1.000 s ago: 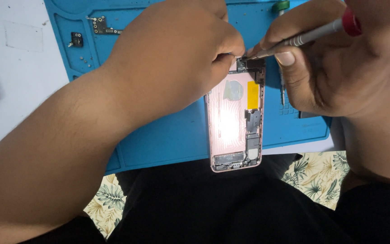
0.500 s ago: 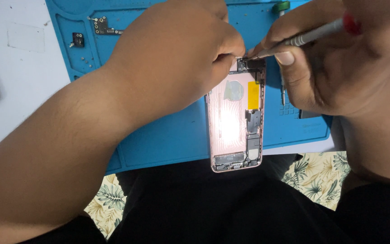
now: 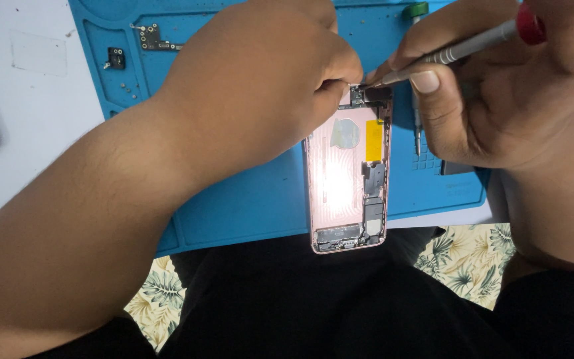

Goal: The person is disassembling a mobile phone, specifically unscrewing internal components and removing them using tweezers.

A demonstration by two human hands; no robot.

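An opened pink phone shell (image 3: 347, 179) lies face-up on a blue mat (image 3: 234, 206), its long axis running straight away from the person, near end overhanging the mat toward the lap. Both hands meet at its far end. The left hand (image 3: 267, 73) comes in from the left, fingers curled and pinched together on the shell's top corner. The right hand (image 3: 493, 93) comes in from the right, closed on a slim screwdriver (image 3: 453, 50) with a red cap; its shaft slants down and left, the tip resting at the top corner beside the left fingertips. Small loose parts (image 3: 147, 40) sit on the mat, far left.
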